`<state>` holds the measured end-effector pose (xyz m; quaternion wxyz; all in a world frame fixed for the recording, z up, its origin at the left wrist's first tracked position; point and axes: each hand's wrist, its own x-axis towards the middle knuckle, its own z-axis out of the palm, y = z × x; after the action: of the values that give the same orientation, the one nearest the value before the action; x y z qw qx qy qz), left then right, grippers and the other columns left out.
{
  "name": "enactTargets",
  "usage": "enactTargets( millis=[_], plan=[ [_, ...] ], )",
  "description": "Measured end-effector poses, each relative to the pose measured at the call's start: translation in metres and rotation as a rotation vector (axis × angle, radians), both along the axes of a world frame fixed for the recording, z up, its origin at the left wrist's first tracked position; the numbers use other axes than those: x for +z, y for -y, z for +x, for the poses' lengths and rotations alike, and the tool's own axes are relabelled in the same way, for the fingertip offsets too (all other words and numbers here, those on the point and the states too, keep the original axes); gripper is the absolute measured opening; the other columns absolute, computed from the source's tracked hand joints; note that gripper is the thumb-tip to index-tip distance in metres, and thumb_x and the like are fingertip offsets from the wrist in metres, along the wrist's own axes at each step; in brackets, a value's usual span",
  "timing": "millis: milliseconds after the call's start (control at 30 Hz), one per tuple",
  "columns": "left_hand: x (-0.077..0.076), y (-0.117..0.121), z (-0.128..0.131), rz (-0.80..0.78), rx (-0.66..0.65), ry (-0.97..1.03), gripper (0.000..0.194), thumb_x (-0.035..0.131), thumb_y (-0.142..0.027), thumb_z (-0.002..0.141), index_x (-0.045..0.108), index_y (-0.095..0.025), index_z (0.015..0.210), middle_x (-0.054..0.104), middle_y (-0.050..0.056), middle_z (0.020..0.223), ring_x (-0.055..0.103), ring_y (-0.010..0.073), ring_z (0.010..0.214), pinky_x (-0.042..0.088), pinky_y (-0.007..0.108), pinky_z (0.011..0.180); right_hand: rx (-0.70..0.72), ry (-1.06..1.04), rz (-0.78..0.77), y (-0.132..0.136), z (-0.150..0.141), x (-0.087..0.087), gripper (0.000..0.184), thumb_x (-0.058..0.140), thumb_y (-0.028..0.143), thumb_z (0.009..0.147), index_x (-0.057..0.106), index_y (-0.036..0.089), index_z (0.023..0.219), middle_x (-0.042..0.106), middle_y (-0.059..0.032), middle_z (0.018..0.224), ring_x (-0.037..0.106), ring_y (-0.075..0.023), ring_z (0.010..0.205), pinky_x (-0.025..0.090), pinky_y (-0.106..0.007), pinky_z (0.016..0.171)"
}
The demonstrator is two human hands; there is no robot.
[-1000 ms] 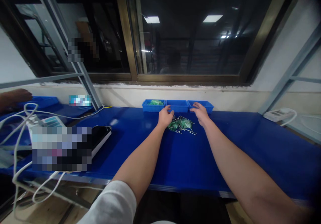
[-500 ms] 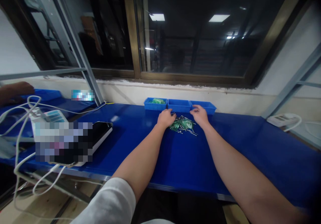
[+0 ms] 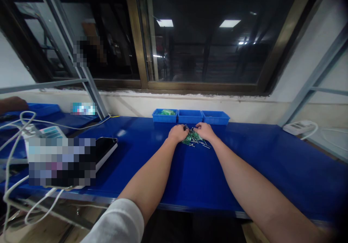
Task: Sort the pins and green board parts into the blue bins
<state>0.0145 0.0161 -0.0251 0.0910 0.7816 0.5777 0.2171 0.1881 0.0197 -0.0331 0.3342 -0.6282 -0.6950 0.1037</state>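
Observation:
A heap of thin silvery metal pieces and green packets (image 3: 193,138) lies on the blue table. My left hand (image 3: 178,133) rests at the heap's left side, its fingers curled in by a small dark bit; what they grip, if anything, is too small to name. From the right, my right hand (image 3: 205,131) reaches to the heap's upper edge with thumb and fingers pinched together, and the contents of that pinch are hidden. Behind the heap stand three blue bins in a row: the left bin (image 3: 165,118) contains green packets, beside the middle bin (image 3: 190,117) and the right bin (image 3: 216,118).
At the left, a phone-like black device (image 3: 106,145) lies on a white base amid white cables (image 3: 20,156). Another person's hand (image 3: 13,105) is near a blue tray (image 3: 45,109). A white power strip (image 3: 299,127) sits far right, beside a grey metal frame.
My right hand has come down from the right bin's front edge to the heap, closer to my left hand. My left hand stays by the heap. The view has shifted slightly.

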Motion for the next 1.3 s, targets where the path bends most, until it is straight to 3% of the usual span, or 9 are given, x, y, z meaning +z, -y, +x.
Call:
enactTargets(
  millis=[167,400,767,900,1033,1167,1300],
  plan=[
    [0.001,0.001,0.001,-0.002,0.005,0.047,0.038,0.045,-0.042,0.081,0.063,-0.017,0.102,0.065,0.015,0.105,0.059,0.0262,0.099,0.043,0.031,0.081,-0.005,0.045,-0.023,-0.004,-0.002,-0.004,0.018,0.059,0.033,0.068,0.07,0.02,0.071,0.069,-0.0094,0.076,0.062,-0.023,0.075,0.041,-0.029,0.065],
    [0.003,0.002,0.003,-0.014,0.02,0.075,0.035,0.047,-0.04,0.081,0.06,-0.016,0.102,0.064,0.015,0.104,0.059,0.0246,0.098,0.042,0.028,0.079,0.012,0.028,-0.087,-0.002,-0.004,-0.002,0.013,0.057,0.027,0.068,0.069,0.022,0.071,0.069,-0.0061,0.075,0.061,-0.0196,0.071,0.041,-0.027,0.063],
    [0.003,0.0,0.001,0.005,0.034,0.062,0.034,0.05,-0.042,0.079,0.061,-0.016,0.098,0.064,0.012,0.103,0.058,0.0239,0.097,0.042,0.028,0.08,0.094,-0.083,0.083,0.002,0.0,0.001,0.013,0.057,0.03,0.073,0.067,0.021,0.075,0.068,-0.0032,0.078,0.059,-0.0173,0.072,0.042,-0.028,0.069],
    [0.006,0.002,0.002,0.098,0.045,0.055,0.036,0.051,-0.041,0.079,0.061,-0.016,0.104,0.061,0.013,0.106,0.057,0.0241,0.1,0.04,0.031,0.086,0.1,-0.108,0.222,0.004,-0.001,0.008,0.016,0.054,0.031,0.074,0.066,0.02,0.074,0.066,-0.0052,0.082,0.058,-0.0181,0.077,0.041,-0.029,0.074],
    [0.011,0.01,0.008,0.23,-0.076,0.131,0.036,0.052,-0.038,0.08,0.058,-0.019,0.11,0.06,0.009,0.112,0.053,0.0226,0.106,0.036,0.032,0.093,0.109,-0.264,0.277,0.008,-0.006,0.016,0.022,0.05,0.036,0.076,0.063,0.018,0.075,0.065,-0.0055,0.076,0.057,-0.0177,0.071,0.042,-0.03,0.071],
    [0.015,0.019,0.013,0.252,-0.256,0.167,0.028,0.051,-0.036,0.082,0.061,-0.023,0.105,0.064,0.004,0.105,0.055,0.02,0.102,0.034,0.034,0.094,0.155,-0.539,0.209,0.008,-0.012,0.018,0.028,0.052,0.044,0.073,0.058,0.017,0.074,0.062,-0.0039,0.067,0.054,-0.0153,0.061,0.042,-0.028,0.062],
    [0.016,0.018,0.015,0.255,-0.261,0.253,0.02,0.049,-0.029,0.084,0.063,-0.022,0.097,0.067,0.004,0.096,0.059,0.0176,0.094,0.037,0.031,0.091,0.207,-0.711,0.098,0.005,-0.014,0.015,0.035,0.052,0.051,0.071,0.055,0.017,0.073,0.058,-0.0019,0.063,0.046,-0.0111,0.051,0.038,-0.024,0.051]
  ],
)
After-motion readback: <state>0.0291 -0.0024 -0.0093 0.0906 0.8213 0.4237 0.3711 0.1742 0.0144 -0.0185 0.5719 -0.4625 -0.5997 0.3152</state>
